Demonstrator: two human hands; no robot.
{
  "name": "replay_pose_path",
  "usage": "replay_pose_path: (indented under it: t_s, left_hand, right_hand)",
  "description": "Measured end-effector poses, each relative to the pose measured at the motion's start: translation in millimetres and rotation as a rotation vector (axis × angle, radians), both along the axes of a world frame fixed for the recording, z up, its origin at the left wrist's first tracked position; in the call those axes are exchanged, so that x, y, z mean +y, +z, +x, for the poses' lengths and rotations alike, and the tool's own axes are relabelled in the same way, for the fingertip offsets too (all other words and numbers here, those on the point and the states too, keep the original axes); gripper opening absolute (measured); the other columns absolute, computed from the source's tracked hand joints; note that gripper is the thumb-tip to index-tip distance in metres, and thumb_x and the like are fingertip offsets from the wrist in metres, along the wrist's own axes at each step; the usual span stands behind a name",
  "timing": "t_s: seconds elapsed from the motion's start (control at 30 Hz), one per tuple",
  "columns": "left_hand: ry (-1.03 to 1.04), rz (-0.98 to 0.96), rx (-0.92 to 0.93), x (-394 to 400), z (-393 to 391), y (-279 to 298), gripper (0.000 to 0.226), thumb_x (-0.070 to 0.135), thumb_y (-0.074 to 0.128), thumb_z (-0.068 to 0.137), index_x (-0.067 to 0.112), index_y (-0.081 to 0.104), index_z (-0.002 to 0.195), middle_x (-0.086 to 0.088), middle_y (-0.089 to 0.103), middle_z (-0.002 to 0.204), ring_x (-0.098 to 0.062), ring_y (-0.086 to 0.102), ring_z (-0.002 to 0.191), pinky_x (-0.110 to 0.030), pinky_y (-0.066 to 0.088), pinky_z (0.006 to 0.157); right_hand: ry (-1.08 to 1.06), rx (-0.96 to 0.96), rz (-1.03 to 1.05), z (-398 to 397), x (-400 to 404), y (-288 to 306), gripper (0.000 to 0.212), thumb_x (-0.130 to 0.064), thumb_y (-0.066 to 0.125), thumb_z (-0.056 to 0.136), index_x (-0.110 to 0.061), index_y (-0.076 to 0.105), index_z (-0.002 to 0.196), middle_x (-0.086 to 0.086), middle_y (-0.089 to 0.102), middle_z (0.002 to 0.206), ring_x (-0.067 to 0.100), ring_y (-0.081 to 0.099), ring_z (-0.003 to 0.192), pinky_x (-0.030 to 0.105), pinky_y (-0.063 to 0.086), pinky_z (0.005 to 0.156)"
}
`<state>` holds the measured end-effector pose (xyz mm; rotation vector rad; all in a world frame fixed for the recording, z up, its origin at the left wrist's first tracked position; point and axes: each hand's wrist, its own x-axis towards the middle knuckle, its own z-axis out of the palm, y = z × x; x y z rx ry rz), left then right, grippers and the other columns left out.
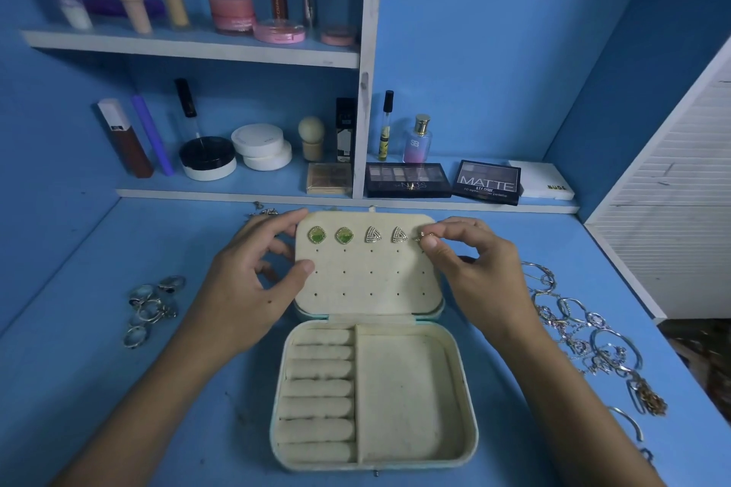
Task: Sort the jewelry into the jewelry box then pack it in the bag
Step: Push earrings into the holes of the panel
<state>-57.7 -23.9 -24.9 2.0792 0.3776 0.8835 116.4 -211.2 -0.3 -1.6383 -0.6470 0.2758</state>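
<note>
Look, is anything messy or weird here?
Nothing looks broken. The silver rings lie heaped left of the open cream jewelry box, and the tangled bangles and chains sprawl to its right, unsorted.

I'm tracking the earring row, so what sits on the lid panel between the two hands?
In the head view, four earrings: two green ones and two silver triangles, between the left hand and right hand.

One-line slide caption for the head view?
Right hand pins a fifth earring onto the open jewelry box lid while left hand steadies it.
</note>
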Motion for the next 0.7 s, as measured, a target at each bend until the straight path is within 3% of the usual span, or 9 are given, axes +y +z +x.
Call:
replay_pose_path:
  t_s: [0.17, 0.3, 0.5, 0.63, 0.7]
  left_hand:
    - [0.005, 0.006, -0.001, 0.2, 0.4, -0.2, 0.052, 0.024, 0.067, 0.08, 0.045, 0.052, 0.125, 0.021, 0.058, 0.11, -0.011, 0.062, 0.093, -0.032, 0.051, 0.068]
    - [0.009, 0.015, -0.001, 1.6, 0.6, -1.3, 0.053, 0.027, 0.067, 0.08, 0.047, 0.051, 0.126, 0.019, 0.058, 0.111, -0.012, 0.062, 0.094, -0.033, 0.051, 0.069]
    - [0.013, 0.008, 0.02, 2.3, 0.8, -2.2, 0.054, 0.025, 0.067, 0.081, 0.046, 0.051, 0.127, 0.02, 0.057, 0.112, -0.013, 0.062, 0.095, -0.032, 0.051, 0.07]
    - [0.015, -0.007, 0.032, 2.0, 1.8, -1.9, 0.052, 0.025, 0.066, 0.08, 0.046, 0.051, 0.126, 0.023, 0.056, 0.112, -0.009, 0.061, 0.094, -0.024, 0.05, 0.068]
    - [0.015, -0.015, 0.045, 2.4, 2.3, -2.6, 0.051, 0.026, 0.066, 0.08, 0.045, 0.052, 0.125, 0.024, 0.056, 0.111, -0.008, 0.06, 0.094, -0.02, 0.049, 0.068]
  right_hand:
    - [0.015, 0.032, 0.002, 0.4, 0.8, 0.1, 0.007, -0.017, 0.073, 0.09, -0.022, 0.076, 0.087, -0.006, 0.072, 0.103, -0.005, 0.065, 0.09, 0.006, 0.045, 0.077]
    - [0.029, 0.062, 0.017, 3.1, 2.1, -2.5, 0.005, -0.018, 0.072, 0.09, -0.022, 0.076, 0.089, -0.008, 0.075, 0.092, 0.002, 0.066, 0.088, 0.016, 0.051, 0.082]
    - [0.009, 0.08, 0.055, 6.1, 6.6, -7.4, 0.009, -0.022, 0.074, 0.089, -0.026, 0.069, 0.096, -0.005, 0.071, 0.082, 0.007, 0.063, 0.08, 0.023, 0.05, 0.077]
    - [-0.008, 0.063, -0.006, 10.8, 7.4, -9.3, 0.023, -0.028, 0.074, 0.089, -0.028, 0.068, 0.111, 0.003, 0.068, 0.084, 0.007, 0.062, 0.08, 0.012, 0.047, 0.072]
    - [0.003, 0.05, -0.056, 12.7, 7.8, -9.8, 0.017, -0.03, 0.072, 0.09, -0.028, 0.072, 0.107, 0.001, 0.065, 0.081, 0.005, 0.059, 0.076, 0.007, 0.045, 0.068]
